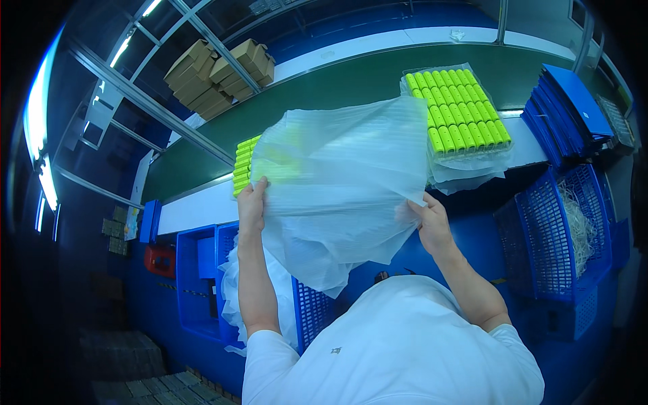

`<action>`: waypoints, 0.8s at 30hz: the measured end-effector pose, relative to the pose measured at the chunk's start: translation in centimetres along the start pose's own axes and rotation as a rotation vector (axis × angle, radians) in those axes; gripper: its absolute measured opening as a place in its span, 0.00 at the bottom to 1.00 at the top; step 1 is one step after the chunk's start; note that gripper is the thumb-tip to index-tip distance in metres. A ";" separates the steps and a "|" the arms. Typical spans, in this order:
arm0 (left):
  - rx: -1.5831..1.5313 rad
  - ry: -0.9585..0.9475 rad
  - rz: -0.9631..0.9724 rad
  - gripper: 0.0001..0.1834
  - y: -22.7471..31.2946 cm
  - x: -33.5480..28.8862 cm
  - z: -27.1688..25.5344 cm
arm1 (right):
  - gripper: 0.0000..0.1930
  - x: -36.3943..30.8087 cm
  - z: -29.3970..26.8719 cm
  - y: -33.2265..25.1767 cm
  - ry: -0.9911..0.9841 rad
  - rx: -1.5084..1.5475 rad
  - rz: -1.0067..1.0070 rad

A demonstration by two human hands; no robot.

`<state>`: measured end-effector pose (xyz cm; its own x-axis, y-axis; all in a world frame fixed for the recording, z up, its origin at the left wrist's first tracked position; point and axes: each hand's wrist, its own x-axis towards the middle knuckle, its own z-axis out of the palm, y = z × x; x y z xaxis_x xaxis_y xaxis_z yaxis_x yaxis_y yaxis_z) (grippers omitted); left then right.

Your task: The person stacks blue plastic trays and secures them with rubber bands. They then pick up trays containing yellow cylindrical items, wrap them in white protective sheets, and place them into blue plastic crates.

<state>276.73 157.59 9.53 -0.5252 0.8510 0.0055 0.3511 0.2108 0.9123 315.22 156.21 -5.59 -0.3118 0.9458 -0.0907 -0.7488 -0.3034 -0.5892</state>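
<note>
A thin, translucent white plastic sheet (344,162) is spread between my two hands, wrinkled and hanging down toward my body. My left hand (253,206) pinches its left edge, thumb on top. At the right edge, the fingers of my right hand (430,219) are closed on a gathered bit of the sheet. Beneath the sheet's upper left, bright yellow-green cylinders (242,164) lie in rows, mostly covered, with their colour showing through. To the right, more yellow-green cylinders (459,111) fill a clear tray in neat rows, stacked over other clear layers.
A green conveyor belt (202,155) runs behind the white ledge. Blue folded boards (563,115) stand at the right, above blue baskets (533,229) holding pale strips. Below left, a blue crate (197,270) adjoins a basket of white sheets (270,287). Cardboard boxes (202,81) sit at the back.
</note>
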 end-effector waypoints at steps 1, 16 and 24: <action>-0.079 -0.061 -0.036 0.16 0.0 0.1 0.3 | 0.12 0.8 -0.7 -0.6 0.047 -0.008 -0.038; -0.327 -0.331 -0.108 0.31 -5.7 -9.4 4.3 | 0.11 3.3 -3.2 -4.3 0.168 -0.088 -0.163; -0.374 0.078 0.023 0.32 -4.9 -9.2 5.8 | 0.14 4.2 -5.6 -4.7 0.195 -0.495 -0.099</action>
<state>284.34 151.51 2.67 -0.5833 0.8110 0.0459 0.0637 -0.0107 0.9979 320.69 162.30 -7.71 -0.1044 0.9853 -0.1350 -0.3890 -0.1654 -0.9063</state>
